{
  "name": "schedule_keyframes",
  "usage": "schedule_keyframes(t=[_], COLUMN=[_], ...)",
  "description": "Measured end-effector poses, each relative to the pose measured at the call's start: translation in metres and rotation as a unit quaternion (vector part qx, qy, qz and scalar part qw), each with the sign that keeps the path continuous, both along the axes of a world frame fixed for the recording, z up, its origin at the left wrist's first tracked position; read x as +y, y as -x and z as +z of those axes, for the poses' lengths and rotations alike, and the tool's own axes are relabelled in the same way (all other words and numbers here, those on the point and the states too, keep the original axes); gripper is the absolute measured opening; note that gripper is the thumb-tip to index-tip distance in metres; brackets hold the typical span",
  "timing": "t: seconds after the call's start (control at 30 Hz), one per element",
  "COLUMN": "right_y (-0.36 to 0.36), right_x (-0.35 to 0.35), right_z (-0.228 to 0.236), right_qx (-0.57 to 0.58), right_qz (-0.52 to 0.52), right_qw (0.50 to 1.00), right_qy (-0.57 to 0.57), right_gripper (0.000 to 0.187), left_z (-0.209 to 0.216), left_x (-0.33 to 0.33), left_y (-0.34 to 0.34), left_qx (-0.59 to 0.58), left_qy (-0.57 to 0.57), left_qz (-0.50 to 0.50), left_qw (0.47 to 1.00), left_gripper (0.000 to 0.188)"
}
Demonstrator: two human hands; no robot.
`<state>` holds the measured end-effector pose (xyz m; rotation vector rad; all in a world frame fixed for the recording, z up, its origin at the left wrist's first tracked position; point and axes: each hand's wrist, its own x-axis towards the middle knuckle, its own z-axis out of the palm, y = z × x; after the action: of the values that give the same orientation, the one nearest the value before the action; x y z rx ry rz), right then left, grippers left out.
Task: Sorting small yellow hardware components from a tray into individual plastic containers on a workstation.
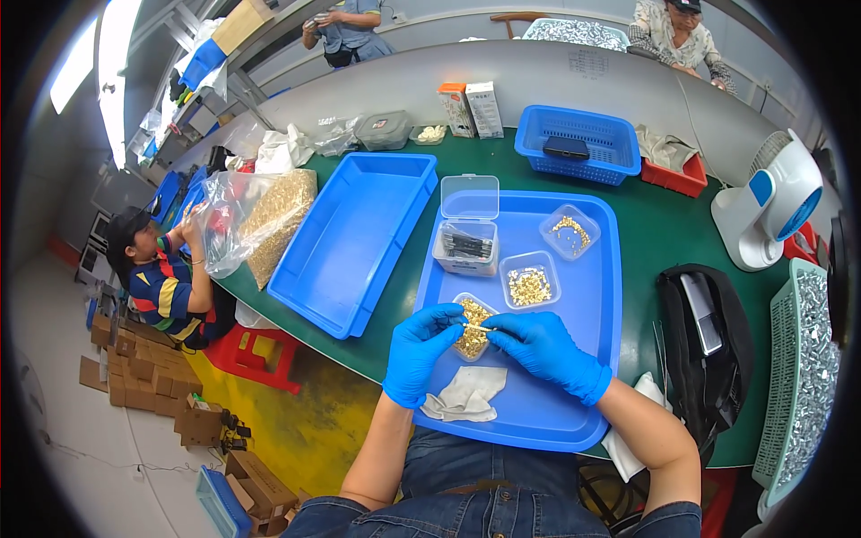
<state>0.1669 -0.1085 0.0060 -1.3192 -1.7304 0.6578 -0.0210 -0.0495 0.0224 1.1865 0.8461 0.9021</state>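
Head view showed the left hand [420, 350] and right hand [541, 348], both blue-gloved, pinching a thin metal pin [482, 328] between them above a clear dish of brass parts [472, 327] on the blue tray [587, 314]. Two upright cartons [472, 109], orange-topped and white, stood by the far wall.

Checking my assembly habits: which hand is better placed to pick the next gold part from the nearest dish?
Probably the left hand: its fingertips sit right over the near dish of gold parts, while the right hand seems to pinch a thin pin.
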Motion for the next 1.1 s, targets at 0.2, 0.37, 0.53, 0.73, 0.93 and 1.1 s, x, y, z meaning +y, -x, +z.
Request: schedule_keyframes(t=[0.2,0.37,0.53,0.73,0.93,1.1], right_y=[0.001,0.002,-0.001,-0.018,-0.061,-0.071], right_x=[0.0,-0.001,-0.001,0.006,0.013,0.016], right_z=[-0.004,-0.001,0.002,0.013,0.029,0.024], right_qx=[-0.05,-0.014,0.01,0.041,-0.108,-0.235], right_qz=[-0.003,0.011,0.021,-0.005,-0.05,-0.089], right_qw=[0.998,1.0,0.999,0.998,0.987,0.965], right_qy=[-0.027,0.007,0.021,0.051,0.103,0.076], right_gripper=[0.021,0.022,0.023,0.023,0.025,0.028], left_z=[0.004,0.002,-0.005,-0.003,-0.006,-0.009], left_x=[-0.003,-0.006,-0.003,0.001,0.001,0.004], left_y=[-0.005,-0.009,-0.007,-0.011,-0.008,-0.017], left_qx=[0.019,-0.007,-0.046,-0.031,0.021,0.041], left_qy=[-0.027,-0.015,0.025,0.038,0.025,0.007], left_qz=[0.003,-0.008,-0.03,-0.019,-0.003,-0.014], left_qw=[0.999,1.0,0.998,0.999,0.999,0.999], left_gripper=[0.028,0.028,0.024,0.02,0.017,0.016])
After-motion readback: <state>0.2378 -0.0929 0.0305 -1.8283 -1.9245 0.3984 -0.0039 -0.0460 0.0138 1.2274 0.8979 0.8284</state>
